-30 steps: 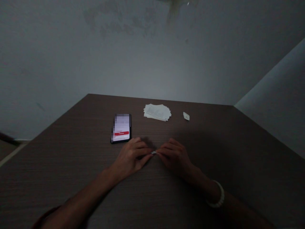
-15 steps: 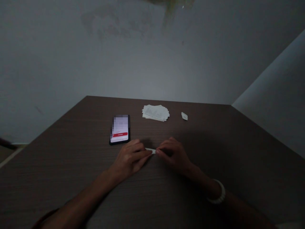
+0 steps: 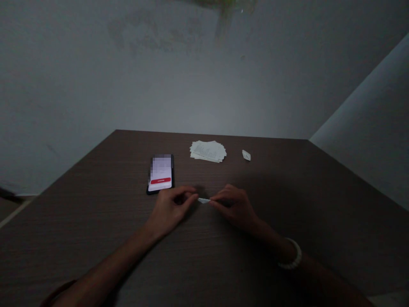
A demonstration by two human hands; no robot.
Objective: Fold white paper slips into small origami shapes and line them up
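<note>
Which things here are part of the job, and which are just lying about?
Likely part of the job:
small white paper piece, pinched by the right hand, the left hand at its other end
perhaps the paper stack and white scrap beyond, both untouched

Apparently just lying about:
lit phone, near the left hand

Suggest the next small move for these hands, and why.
I'd probably firm up the left hand's pinch on the small white paper: its fingertips sit right at the paper's left end, grip unclear, while the right hand pinches the other end.
</note>
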